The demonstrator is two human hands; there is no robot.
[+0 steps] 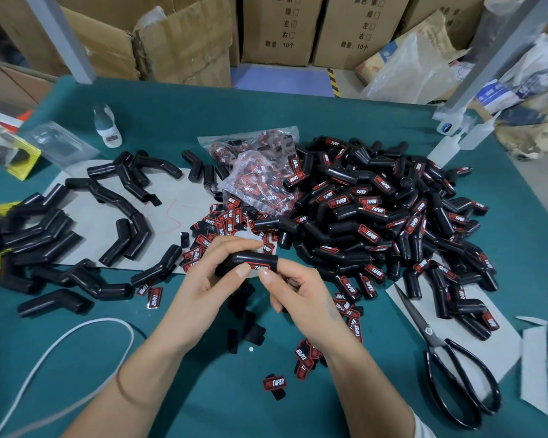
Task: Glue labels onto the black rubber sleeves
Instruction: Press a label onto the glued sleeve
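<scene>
A bent, glossy black rubber sleeve (pixel 246 260) is being held above the green table (pixel 298 109), left hand (pixel 203 281) curling around it, right hand (pixel 298 290) pinching the red-and-black label (pixel 260 266) against it. Loose labels (pixel 274 382) are lying around the wrists. A tall heap of labelled sleeves (pixel 377 213) is crowding the right, unlabelled sleeves (pixel 76 222) the left, black scissors (pixel 450 358) lying near the right edge.

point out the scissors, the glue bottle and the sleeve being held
scissors (pixel 428 330), head view, on the pivot screw
glue bottle (pixel 107 125), head view, on its body
held sleeve (pixel 246 260), head view, on the bend
</scene>
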